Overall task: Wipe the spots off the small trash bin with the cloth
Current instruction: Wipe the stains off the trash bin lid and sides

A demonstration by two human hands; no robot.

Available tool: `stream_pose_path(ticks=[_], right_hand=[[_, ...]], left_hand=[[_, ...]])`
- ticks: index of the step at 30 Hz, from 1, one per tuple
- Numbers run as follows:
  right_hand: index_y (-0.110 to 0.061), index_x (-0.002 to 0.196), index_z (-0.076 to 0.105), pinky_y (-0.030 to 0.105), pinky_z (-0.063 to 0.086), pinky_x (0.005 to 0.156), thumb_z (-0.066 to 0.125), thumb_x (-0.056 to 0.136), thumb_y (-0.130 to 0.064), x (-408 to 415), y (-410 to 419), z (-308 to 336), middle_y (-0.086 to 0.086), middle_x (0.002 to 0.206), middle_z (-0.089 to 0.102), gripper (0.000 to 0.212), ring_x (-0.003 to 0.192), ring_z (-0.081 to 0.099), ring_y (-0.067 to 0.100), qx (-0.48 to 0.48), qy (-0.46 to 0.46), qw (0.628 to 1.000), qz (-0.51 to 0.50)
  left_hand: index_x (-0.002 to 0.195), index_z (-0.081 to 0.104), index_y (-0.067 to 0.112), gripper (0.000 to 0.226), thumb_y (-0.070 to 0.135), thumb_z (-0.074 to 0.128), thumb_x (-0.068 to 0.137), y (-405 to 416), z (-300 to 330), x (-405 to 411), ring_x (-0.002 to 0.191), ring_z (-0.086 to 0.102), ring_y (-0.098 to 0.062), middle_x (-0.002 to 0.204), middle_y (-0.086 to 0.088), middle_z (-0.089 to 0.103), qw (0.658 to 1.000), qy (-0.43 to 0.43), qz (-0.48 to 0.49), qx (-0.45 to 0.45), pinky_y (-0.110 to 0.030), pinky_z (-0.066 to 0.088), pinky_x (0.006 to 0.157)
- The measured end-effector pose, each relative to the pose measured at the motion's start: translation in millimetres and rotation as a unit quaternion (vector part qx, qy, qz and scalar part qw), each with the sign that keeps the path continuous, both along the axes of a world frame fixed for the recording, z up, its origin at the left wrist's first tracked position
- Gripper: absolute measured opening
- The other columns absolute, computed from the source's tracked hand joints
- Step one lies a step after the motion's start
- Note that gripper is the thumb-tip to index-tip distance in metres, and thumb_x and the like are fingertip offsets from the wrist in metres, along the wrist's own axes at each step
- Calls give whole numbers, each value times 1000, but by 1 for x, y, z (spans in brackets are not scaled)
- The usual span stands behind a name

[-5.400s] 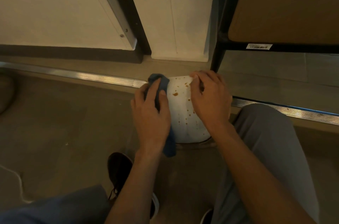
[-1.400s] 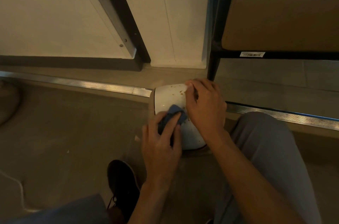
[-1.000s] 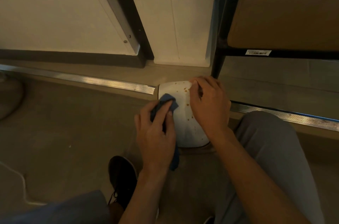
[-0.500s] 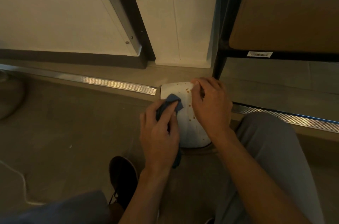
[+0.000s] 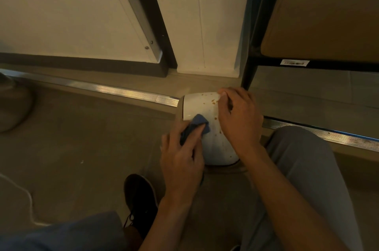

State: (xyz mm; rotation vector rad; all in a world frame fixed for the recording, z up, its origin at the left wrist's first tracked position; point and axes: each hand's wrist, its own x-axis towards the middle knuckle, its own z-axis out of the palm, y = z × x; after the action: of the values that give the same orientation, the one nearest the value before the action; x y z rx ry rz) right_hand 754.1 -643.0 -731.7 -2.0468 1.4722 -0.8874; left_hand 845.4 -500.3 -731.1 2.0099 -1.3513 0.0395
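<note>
One head-worn camera looks steeply down, close over the floor (image 5: 82, 148) ahead.

We see a dim, warm-tinted scene with a yellowish cast over everything. The white wall panels (image 5: 71, 14) are the brightest area, and the ribbed metal floor strip (image 5: 131, 93) catches a soft glare. Straight lines bow toward the edges. The lower corners fall dark and slightly soft.
</note>
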Motion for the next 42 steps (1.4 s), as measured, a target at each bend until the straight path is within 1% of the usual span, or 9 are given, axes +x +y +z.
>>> stream_pose_path(ticks=[4,8,15,21,26,29,33,38,42], right_hand=[[-21,115,67,44,53,87,38,100,-38,1,0,1,-1,115,65,37,112,55,20,-1,3,1000,-1],[-22,115,67,43,53,87,36,100,-40,0,2,4,-2,116,65,39,115,54,20,4,-3,1000,1],[-19,116,67,45,54,88,34,100,-41,0,1,1,1,116,66,43,113,56,22,5,-5,1000,6],[-22,114,68,44,54,85,35,100,-41,0,2,2,-3,114,66,40,114,54,19,2,-5,1000,0],[-22,115,68,44,55,85,37,101,-38,0,2,3,-4,115,66,37,114,54,18,-2,-8,1000,1],[-21,115,67,45,54,84,37,101,-38,1,1,2,-3,115,65,37,113,54,19,-1,-8,1000,-2],[-20,116,67,44,54,87,35,100,-40,0,1,1,-1,116,66,40,114,55,19,5,-7,1000,3],[-22,114,68,43,53,87,37,100,-39,-1,2,4,-3,114,65,38,113,55,19,-1,-3,1000,0],[-22,114,67,42,54,86,38,101,-38,0,2,4,-4,114,65,36,113,55,19,0,-6,1000,2]], left_hand=[[127,64,28,36,21,58,92,29,-19,-14,112,53,-24,135,1,51,998,-23,-52,41,-22,43,88],[126,60,32,32,28,53,95,39,-16,-2,114,53,-25,131,1,50,1000,13,1,23,-28,45,88],[123,68,19,30,24,58,95,1,1,-1,115,48,-17,130,-2,51,1000,12,6,-7,-9,33,92],[120,71,25,34,15,66,87,35,-21,-23,111,56,-25,131,2,53,997,-32,-52,51,-34,55,78],[117,72,20,29,13,73,89,48,-16,-7,114,55,-24,128,-1,52,998,13,32,55,-22,42,88],[121,68,21,28,23,60,94,27,-4,-1,114,54,-23,127,-3,52,999,21,23,10,-22,42,90],[123,66,21,30,25,58,94,11,-1,-8,118,48,-15,130,-4,53,1000,11,-4,-5,-8,35,94],[121,68,27,40,11,72,85,38,-23,-27,115,57,-23,131,4,53,996,-9,-68,61,-37,57,81],[113,75,22,29,16,67,85,52,-19,-13,112,56,-22,130,6,49,998,8,3,60,-25,48,83]])
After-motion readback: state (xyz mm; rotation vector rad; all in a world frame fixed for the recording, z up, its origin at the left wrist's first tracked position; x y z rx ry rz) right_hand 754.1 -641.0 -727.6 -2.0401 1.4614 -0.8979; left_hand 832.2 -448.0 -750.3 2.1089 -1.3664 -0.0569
